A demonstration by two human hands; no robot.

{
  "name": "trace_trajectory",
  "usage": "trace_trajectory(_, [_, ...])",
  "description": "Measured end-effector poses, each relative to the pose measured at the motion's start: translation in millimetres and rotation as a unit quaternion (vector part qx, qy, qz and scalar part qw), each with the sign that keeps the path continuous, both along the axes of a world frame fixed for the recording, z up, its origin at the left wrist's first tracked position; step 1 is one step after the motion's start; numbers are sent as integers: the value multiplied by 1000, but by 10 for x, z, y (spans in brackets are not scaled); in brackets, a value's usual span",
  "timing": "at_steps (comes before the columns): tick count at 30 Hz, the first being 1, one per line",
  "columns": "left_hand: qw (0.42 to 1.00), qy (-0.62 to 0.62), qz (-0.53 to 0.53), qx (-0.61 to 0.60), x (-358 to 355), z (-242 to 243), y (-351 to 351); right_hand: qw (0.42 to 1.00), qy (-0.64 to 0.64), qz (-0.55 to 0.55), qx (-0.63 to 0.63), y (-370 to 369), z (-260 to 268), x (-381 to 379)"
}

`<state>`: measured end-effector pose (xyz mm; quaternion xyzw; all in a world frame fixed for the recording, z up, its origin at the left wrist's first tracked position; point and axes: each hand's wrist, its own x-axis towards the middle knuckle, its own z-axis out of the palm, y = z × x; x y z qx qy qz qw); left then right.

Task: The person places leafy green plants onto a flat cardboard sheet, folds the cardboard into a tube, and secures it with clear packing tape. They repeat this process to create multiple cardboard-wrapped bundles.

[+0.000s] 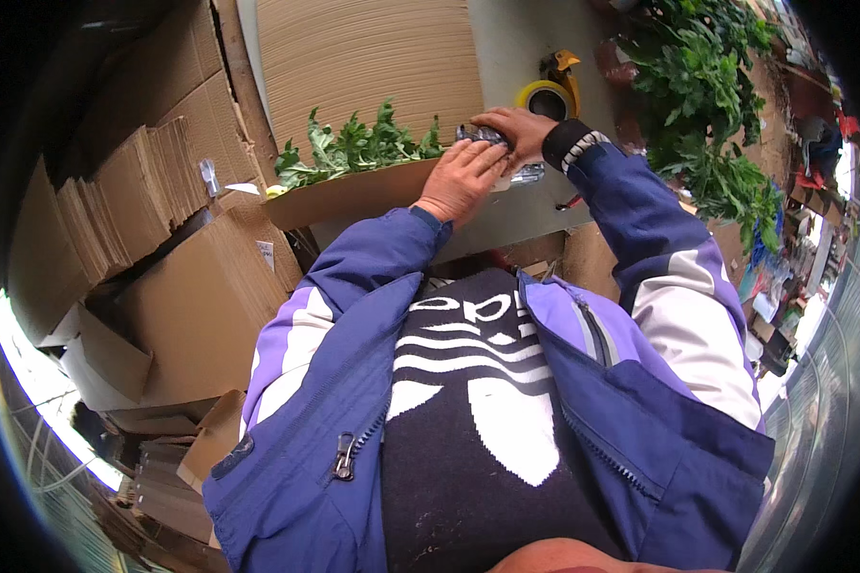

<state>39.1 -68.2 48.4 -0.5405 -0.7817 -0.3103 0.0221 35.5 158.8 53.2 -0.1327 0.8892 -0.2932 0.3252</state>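
Both my hands meet at the right end of a long cardboard box [351, 197] with leafy green stems [358, 147] along it. My left hand [464, 175] lies over the box's end, fingers extended and close together. My right hand [516, 132] curls beside it, around a dark, shiny plastic-like bundle [484, 135]. Whether the fingers grip this bundle is partly hidden. Clear plastic [529, 174] shows just below my right hand. A yellow roll of tape on a dispenser [548, 99] lies directly beyond my right wrist.
A large corrugated cardboard sheet [373, 64] lies on the grey table [502, 215]. Leafy green plants [709, 107] are heaped at the right. Flattened cardboard boxes [186, 308] stand stacked at the left. A small red-and-black tool [567, 204] lies near the table's front edge.
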Motion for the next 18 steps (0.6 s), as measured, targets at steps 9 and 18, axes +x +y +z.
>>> trace_trajectory(9, [997,-75,10,4,-25,-8,17,849,217,-478,62,649,-227,409])
trace_trajectory(18, [980,-182,59,-56,-42,133,109,835,-45,-499,227,914,-630,262])
